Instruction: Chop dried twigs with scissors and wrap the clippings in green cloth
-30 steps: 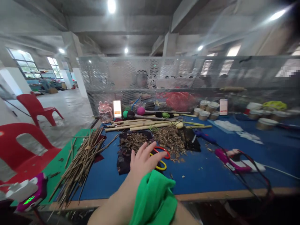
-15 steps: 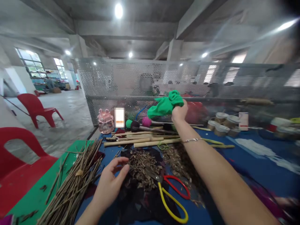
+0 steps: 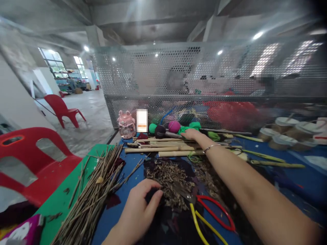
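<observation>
My right hand (image 3: 192, 134) reaches to the back of the table, its fingers closed on a bunched green cloth (image 3: 192, 126) set down by the wrapped balls; its fingertips are partly hidden. Beside the cloth are a magenta ball (image 3: 174, 126), a black one (image 3: 160, 131) and a green one (image 3: 152, 128). My left hand (image 3: 139, 209) is open and holds nothing, thumb and fingers curved apart, near a pile of dried brown plant pieces (image 3: 170, 177) on black cloth (image 3: 172, 223). Scissors (image 3: 190, 198) with red and yellow handles lie across that pile.
A bundle of thin sticks (image 3: 89, 194) lies at the left, and pale thicker sticks (image 3: 163, 148) lie across the back. Behind stand a pink bottle (image 3: 126, 124) and a perforated metal screen (image 3: 153, 78). Lidded cups (image 3: 287, 140) stand at right, red chairs (image 3: 43, 163) at left.
My right hand has lowered the green cloth from the air to the back of the table, by the balls. The view has shifted left and down; my left hand remains open near the pile.
</observation>
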`<action>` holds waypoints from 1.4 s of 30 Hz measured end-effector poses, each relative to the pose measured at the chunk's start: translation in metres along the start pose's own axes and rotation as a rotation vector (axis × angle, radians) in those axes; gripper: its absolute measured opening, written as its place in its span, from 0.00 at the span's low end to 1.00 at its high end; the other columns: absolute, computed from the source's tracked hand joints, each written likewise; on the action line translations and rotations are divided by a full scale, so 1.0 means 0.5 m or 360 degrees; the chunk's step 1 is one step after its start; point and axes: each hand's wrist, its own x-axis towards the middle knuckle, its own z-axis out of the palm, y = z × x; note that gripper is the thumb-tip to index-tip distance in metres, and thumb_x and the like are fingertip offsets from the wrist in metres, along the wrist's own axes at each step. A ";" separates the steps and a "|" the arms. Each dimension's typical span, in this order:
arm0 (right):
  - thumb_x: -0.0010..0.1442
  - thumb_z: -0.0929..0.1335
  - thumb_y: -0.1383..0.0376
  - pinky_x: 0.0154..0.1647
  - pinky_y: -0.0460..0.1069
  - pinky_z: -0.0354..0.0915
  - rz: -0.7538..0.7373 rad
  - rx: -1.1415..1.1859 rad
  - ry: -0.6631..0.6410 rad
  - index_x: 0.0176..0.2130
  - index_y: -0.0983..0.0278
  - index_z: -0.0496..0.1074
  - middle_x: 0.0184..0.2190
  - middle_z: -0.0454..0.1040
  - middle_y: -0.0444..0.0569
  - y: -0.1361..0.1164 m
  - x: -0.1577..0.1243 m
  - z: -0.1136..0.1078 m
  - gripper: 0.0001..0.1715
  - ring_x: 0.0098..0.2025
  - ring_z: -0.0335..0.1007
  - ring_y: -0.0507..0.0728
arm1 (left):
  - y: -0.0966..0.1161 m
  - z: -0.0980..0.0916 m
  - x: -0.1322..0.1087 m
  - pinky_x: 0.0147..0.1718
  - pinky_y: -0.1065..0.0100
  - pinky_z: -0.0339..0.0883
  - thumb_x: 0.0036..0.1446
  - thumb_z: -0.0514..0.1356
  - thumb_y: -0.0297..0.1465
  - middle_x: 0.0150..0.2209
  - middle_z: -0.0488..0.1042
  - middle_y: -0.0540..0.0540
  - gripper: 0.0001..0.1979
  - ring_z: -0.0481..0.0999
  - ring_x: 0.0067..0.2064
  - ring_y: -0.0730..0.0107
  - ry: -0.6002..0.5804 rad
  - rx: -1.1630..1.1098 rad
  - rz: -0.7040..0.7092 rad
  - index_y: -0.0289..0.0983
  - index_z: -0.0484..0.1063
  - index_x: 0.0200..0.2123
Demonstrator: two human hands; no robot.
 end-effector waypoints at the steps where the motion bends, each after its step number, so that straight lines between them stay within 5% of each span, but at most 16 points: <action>1: 0.55 0.62 0.55 0.49 0.57 0.56 -0.0028 -0.0042 0.0022 0.44 0.70 0.71 0.47 0.69 0.64 -0.008 -0.014 -0.013 0.25 0.50 0.63 0.65 | 0.001 0.003 0.000 0.40 0.69 0.64 0.55 0.52 0.32 0.36 0.74 0.46 0.08 0.72 0.39 0.69 -0.0045 0.0025 -0.0013 0.38 0.71 0.35; 5: 0.55 0.61 0.55 0.44 0.55 0.58 -0.0231 -0.0145 0.0145 0.49 0.67 0.67 0.48 0.68 0.62 -0.058 -0.120 -0.045 0.26 0.49 0.63 0.66 | 0.011 -0.001 -0.025 0.39 0.68 0.63 0.56 0.52 0.32 0.35 0.73 0.46 0.09 0.71 0.38 0.67 -0.0083 0.0244 -0.0064 0.38 0.71 0.36; 8: 0.53 0.63 0.55 0.40 0.51 0.60 -0.0698 -0.0185 0.0088 0.47 0.63 0.68 0.44 0.71 0.56 -0.090 -0.230 -0.049 0.24 0.44 0.67 0.62 | 0.021 -0.030 -0.078 0.39 0.67 0.63 0.57 0.51 0.34 0.35 0.73 0.46 0.11 0.71 0.38 0.66 -0.0044 0.0442 -0.0097 0.40 0.70 0.38; 11: 0.55 0.63 0.55 0.34 0.48 0.60 -0.1176 -0.0073 -0.0102 0.41 0.60 0.72 0.37 0.75 0.50 -0.119 -0.329 -0.038 0.18 0.37 0.69 0.58 | 0.009 -0.076 -0.142 0.43 0.63 0.62 0.56 0.51 0.35 0.40 0.72 0.44 0.12 0.69 0.43 0.63 0.0169 0.0758 -0.0161 0.41 0.70 0.39; 15: 0.57 0.62 0.59 0.36 0.46 0.59 -0.1615 0.0038 -0.0178 0.38 0.60 0.73 0.35 0.75 0.48 -0.190 -0.396 0.002 0.13 0.37 0.69 0.56 | -0.065 -0.137 -0.196 0.48 0.54 0.57 0.53 0.54 0.35 0.50 0.66 0.42 0.15 0.63 0.51 0.53 0.0493 0.1272 -0.0337 0.42 0.69 0.45; 20: 0.55 0.64 0.67 0.39 0.46 0.59 -0.1564 -0.0059 -0.0106 0.42 0.62 0.71 0.40 0.73 0.52 -0.318 -0.376 0.069 0.14 0.42 0.68 0.57 | -0.150 -0.172 -0.189 0.46 0.60 0.61 0.54 0.51 0.30 0.44 0.70 0.42 0.14 0.69 0.45 0.60 0.0427 0.1219 -0.0379 0.37 0.71 0.43; 25: 0.53 0.61 0.75 0.38 0.47 0.59 -0.1437 0.0036 0.0022 0.44 0.65 0.69 0.42 0.71 0.55 -0.396 -0.334 0.092 0.19 0.42 0.68 0.58 | -0.157 -0.170 -0.182 0.43 0.62 0.63 0.56 0.49 0.31 0.39 0.72 0.42 0.13 0.70 0.42 0.62 0.0480 0.1122 -0.0278 0.37 0.73 0.34; 32: 0.55 0.61 0.67 0.43 0.46 0.57 -0.1800 0.0139 -0.0047 0.42 0.59 0.71 0.43 0.72 0.47 -0.463 -0.350 0.083 0.16 0.45 0.65 0.55 | -0.148 -0.147 -0.203 0.44 0.59 0.63 0.56 0.50 0.30 0.42 0.72 0.43 0.12 0.70 0.43 0.63 0.0409 0.1002 -0.0229 0.38 0.73 0.36; 36: 0.49 0.64 0.68 0.39 0.49 0.57 -0.1896 0.0016 -0.0145 0.45 0.59 0.69 0.44 0.71 0.50 -0.488 -0.364 0.100 0.21 0.45 0.64 0.59 | -0.142 -0.149 -0.209 0.45 0.59 0.63 0.56 0.51 0.32 0.41 0.71 0.41 0.11 0.70 0.44 0.63 0.0573 0.0874 -0.0286 0.36 0.72 0.36; 42: 0.48 0.64 0.74 0.34 0.47 0.51 -0.2128 -0.0014 -0.0118 0.34 0.61 0.71 0.36 0.72 0.46 -0.487 -0.351 0.090 0.13 0.42 0.64 0.55 | -0.135 -0.175 -0.222 0.45 0.61 0.64 0.56 0.51 0.35 0.41 0.72 0.42 0.13 0.71 0.43 0.63 0.0626 0.0687 -0.0397 0.36 0.70 0.39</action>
